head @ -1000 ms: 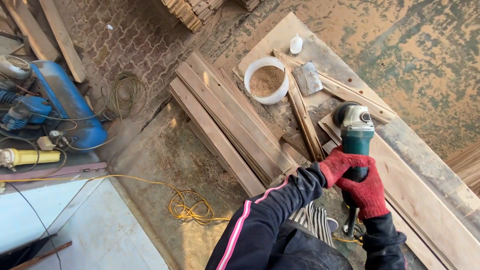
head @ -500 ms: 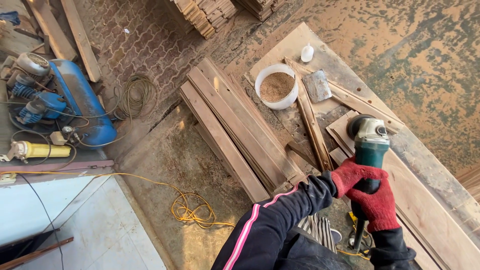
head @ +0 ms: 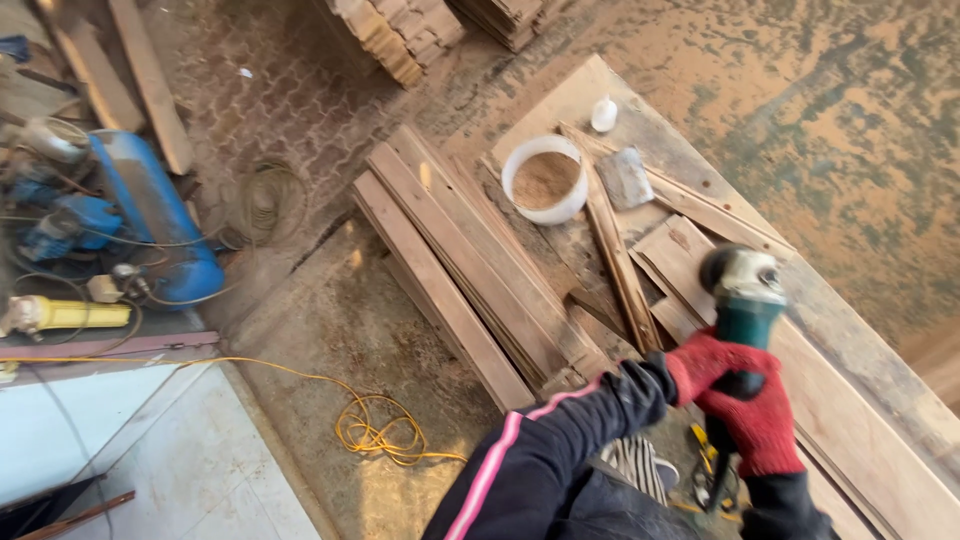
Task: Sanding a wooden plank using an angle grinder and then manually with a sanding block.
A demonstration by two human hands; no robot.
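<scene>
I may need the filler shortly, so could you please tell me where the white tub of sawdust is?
In the head view, the round white tub of brown sawdust sits at the upper middle on the wooden board, beside the small white bottle and grey scraper.

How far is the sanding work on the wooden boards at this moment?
In hand: both red-gloved hands, left hand and right hand, grip the green angle grinder over the pale wooden board. Whether any part of it is already sanded cannot be told. Apparently left: the stack of darker brown planks lies beside, untouched. The white bucket of sawdust stands nearby.
</scene>
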